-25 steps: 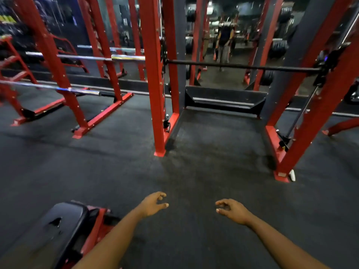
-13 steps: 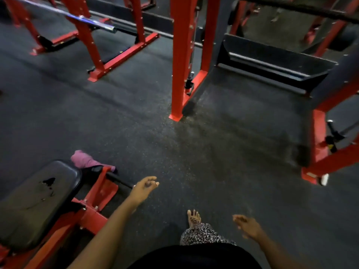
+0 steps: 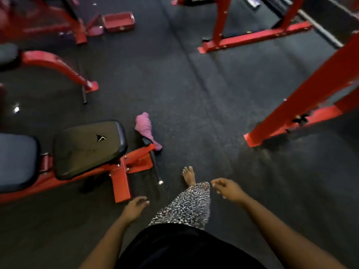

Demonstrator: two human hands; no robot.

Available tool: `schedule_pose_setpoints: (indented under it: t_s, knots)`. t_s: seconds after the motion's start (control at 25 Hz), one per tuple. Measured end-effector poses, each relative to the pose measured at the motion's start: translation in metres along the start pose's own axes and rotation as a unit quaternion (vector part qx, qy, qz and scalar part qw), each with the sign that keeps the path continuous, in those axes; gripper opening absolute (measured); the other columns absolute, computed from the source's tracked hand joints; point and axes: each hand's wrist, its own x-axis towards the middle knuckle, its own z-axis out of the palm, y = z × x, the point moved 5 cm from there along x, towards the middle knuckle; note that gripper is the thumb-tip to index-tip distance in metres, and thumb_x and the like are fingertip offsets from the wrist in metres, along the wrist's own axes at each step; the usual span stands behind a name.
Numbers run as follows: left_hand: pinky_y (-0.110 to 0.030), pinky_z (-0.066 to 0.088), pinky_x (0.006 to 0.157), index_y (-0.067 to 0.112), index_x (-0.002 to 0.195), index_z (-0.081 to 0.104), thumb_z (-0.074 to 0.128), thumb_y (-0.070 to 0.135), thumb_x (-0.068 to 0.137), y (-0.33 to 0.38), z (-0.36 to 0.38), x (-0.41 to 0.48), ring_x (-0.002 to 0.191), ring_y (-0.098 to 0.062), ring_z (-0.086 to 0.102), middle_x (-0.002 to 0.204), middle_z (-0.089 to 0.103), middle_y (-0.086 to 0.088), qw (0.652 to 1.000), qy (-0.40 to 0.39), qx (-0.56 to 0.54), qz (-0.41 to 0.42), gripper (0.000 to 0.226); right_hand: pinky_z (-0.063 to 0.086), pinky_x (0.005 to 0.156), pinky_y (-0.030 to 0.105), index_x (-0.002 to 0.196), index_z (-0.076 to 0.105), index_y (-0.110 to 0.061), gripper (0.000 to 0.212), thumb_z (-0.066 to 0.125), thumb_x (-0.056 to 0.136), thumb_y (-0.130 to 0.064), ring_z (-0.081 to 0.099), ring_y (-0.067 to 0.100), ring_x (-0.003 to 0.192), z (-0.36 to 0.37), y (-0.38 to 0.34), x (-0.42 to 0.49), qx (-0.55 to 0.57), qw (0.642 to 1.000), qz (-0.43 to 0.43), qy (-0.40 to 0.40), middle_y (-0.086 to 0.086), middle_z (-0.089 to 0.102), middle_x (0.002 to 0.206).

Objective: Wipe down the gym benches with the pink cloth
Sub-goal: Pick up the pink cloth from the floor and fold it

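The pink cloth (image 3: 144, 126) is bunched into a long, crumpled roll, brighter than everything around it; it lies on the dark rubber floor (image 3: 204, 90) at the foot end of the bench (image 3: 89, 148), its near tip touching the red frame (image 3: 136, 158) beside a black bar, its far end lying free on the floor; the bench's black seat pad is just left of it and shows a small tear (image 3: 101, 138). Neither grip touches the cloth; the left grip (image 3: 136, 207) hangs with loosely curled fingers, holding nothing, nearer the camera than the cloth and well apart from it, close to the frame's red cross foot; the right grip (image 3: 227, 189), also slack and holding nothing, sits further right, with a bare foot (image 3: 188, 175) and a patterned skirt (image 3: 186, 206) between the two. To the right of the cloth the floor lies open as far as the red rack upright (image 3: 303, 94); a seam runs across the floor beyond; more red frames (image 3: 56, 63) stand blurred at the upper left.
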Motion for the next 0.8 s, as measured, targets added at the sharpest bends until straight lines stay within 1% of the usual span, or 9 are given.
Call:
schedule_pose_setpoints:
  t_s: [0.12,0.24,0.32,0.44,0.52,0.6,0.68,0.72,0.8]
  knots:
    - [-0.03,0.044,0.094,0.001,0.116,0.059,0.061,0.013,0.089,0.041,0.003,0.039,0.11,-0.026,0.057,0.12,0.061,-0.018,0.994,0.034,-0.09,-0.056,0.03,0.045,0.092,0.033,0.115,0.063,-0.014,0.025,0.052,0.095,-0.025,0.056,0.012,0.1,-0.046,-0.057,0.067,-0.05,0.997,-0.038,-0.039,-0.002,0.062,0.106]
    - [-0.029,0.042,0.088,0.003,0.117,0.058,0.06,0.015,0.09,0.113,-0.006,0.077,0.105,-0.026,0.058,0.119,0.061,-0.02,0.982,0.061,-0.163,-0.077,0.03,0.042,0.095,0.028,0.117,0.063,-0.01,0.028,0.048,0.097,-0.024,0.059,0.018,0.109,-0.095,-0.087,0.115,-0.162,0.98,-0.031,-0.107,0.003,0.063,0.12]
    - [-0.025,0.041,0.082,0.004,0.119,0.057,0.058,0.016,0.09,0.167,-0.018,0.104,0.108,-0.028,0.058,0.116,0.062,-0.019,0.977,0.079,-0.186,-0.07,0.031,0.041,0.095,0.027,0.119,0.061,-0.011,0.029,0.049,0.097,-0.026,0.058,0.02,0.113,-0.134,-0.102,0.15,-0.201,0.971,-0.019,-0.131,0.004,0.061,0.126]
    - [-0.009,0.037,0.07,0.004,0.121,0.055,0.056,0.013,0.092,0.231,-0.038,0.135,0.1,-0.017,0.052,0.107,0.057,-0.007,0.957,0.122,-0.259,-0.05,0.031,0.04,0.096,0.027,0.12,0.061,-0.01,0.031,0.048,0.097,-0.026,0.056,0.021,0.117,-0.175,-0.136,0.208,-0.267,0.951,-0.027,-0.152,0.006,0.06,0.128]
    - [-0.01,0.038,0.072,0.005,0.121,0.055,0.056,0.012,0.091,0.247,-0.045,0.147,0.099,-0.016,0.052,0.105,0.057,-0.007,0.938,0.16,-0.302,-0.054,0.03,0.041,0.095,0.029,0.119,0.061,-0.01,0.032,0.047,0.097,-0.027,0.057,0.023,0.115,-0.181,-0.172,0.245,-0.304,0.936,-0.062,-0.168,0.008,0.061,0.126]
    - [-0.023,0.043,0.079,0.009,0.118,0.057,0.057,0.014,0.091,0.237,-0.04,0.155,0.104,-0.023,0.058,0.107,0.061,-0.01,0.908,0.204,-0.351,-0.1,0.028,0.041,0.095,0.03,0.118,0.062,-0.011,0.031,0.044,0.098,-0.027,0.057,0.024,0.114,-0.168,-0.217,0.288,-0.338,0.913,-0.1,-0.206,0.009,0.061,0.125]
    - [-0.036,0.045,0.088,0.01,0.116,0.059,0.057,0.015,0.091,0.216,-0.021,0.163,0.109,-0.03,0.058,0.111,0.064,-0.014,0.86,0.257,-0.409,-0.164,0.026,0.04,0.095,0.033,0.116,0.062,-0.007,0.032,0.041,0.099,-0.025,0.057,0.026,0.113,-0.134,-0.26,0.343,-0.377,0.879,-0.145,-0.254,0.013,0.061,0.124]
    - [-0.039,0.045,0.09,0.01,0.116,0.059,0.057,0.015,0.091,0.202,-0.006,0.17,0.11,-0.032,0.058,0.114,0.064,-0.016,0.827,0.283,-0.443,-0.198,0.026,0.04,0.096,0.034,0.116,0.063,-0.007,0.032,0.042,0.099,-0.024,0.057,0.027,0.113,-0.113,-0.276,0.373,-0.384,0.87,-0.154,-0.269,0.013,0.061,0.125]
    - [-0.04,0.044,0.092,0.01,0.116,0.059,0.057,0.017,0.091,0.185,0.022,0.18,0.111,-0.031,0.058,0.117,0.063,-0.016,0.783,0.298,-0.481,-0.258,0.025,0.04,0.1,0.036,0.118,0.063,-0.011,0.03,0.046,0.097,-0.022,0.056,0.029,0.117,-0.071,-0.294,0.415,-0.387,0.862,-0.153,-0.289,0.011,0.06,0.128]
